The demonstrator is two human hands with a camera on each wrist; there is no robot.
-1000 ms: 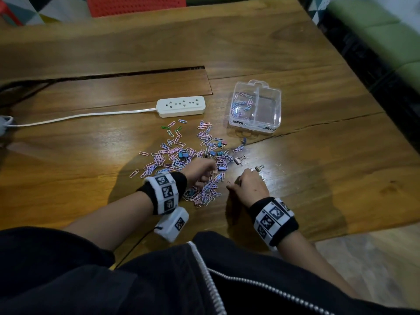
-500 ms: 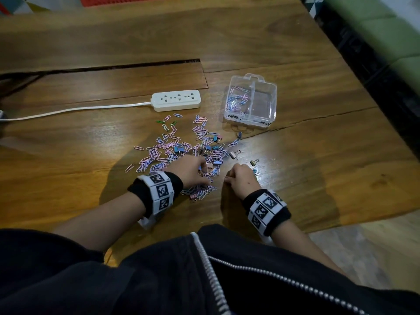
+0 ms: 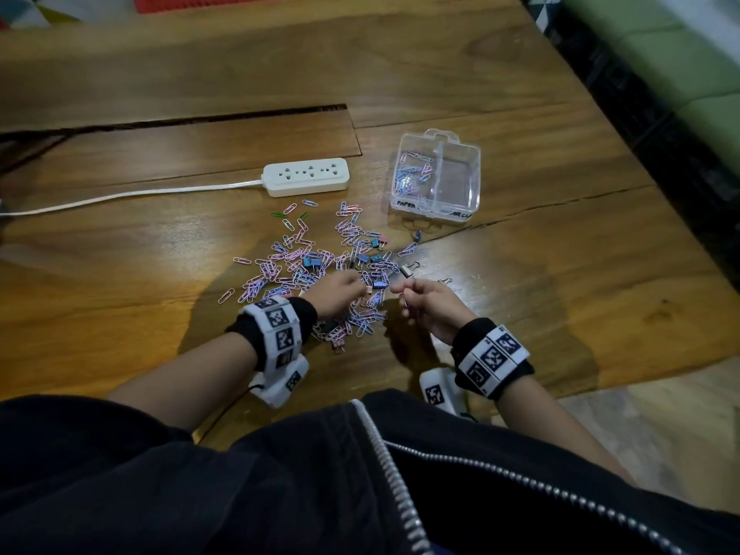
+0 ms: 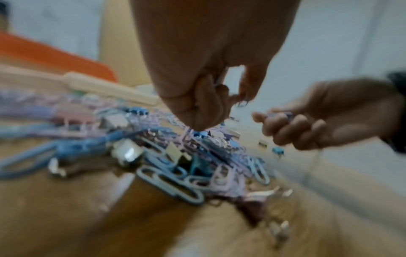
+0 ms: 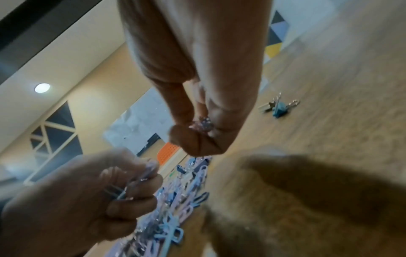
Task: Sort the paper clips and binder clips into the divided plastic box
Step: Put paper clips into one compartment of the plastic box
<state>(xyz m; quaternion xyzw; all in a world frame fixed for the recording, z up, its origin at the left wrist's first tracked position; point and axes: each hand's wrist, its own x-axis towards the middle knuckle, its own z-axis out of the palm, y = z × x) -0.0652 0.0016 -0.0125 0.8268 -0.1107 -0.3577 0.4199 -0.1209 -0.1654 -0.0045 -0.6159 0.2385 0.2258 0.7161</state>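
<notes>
A pile of pastel paper clips [image 3: 304, 266] mixed with small binder clips [image 3: 312, 261] lies on the wooden table [image 3: 560, 282]. The clear divided box [image 3: 436, 176] stands beyond it, with several paper clips in its left compartment. My left hand [image 3: 340, 292] is curled over the pile's near edge, gripping a bunch of paper clips [image 5: 131, 186], its fingertips [image 4: 202, 121] down among the clips. My right hand [image 3: 424, 300] hovers just right of the pile and pinches a few paper clips [image 5: 203, 124] between thumb and fingers.
A white power strip [image 3: 306, 176] with its cable running left lies behind the pile. Two loose binder clips [image 5: 278, 106] sit on the table right of my right hand. A crack crosses the table near the box. A green sofa [image 3: 680, 66] stands at the far right.
Both hands have lifted a little off the table and drawn closer together, each still holding paper clips. The pile and the box have not moved.
</notes>
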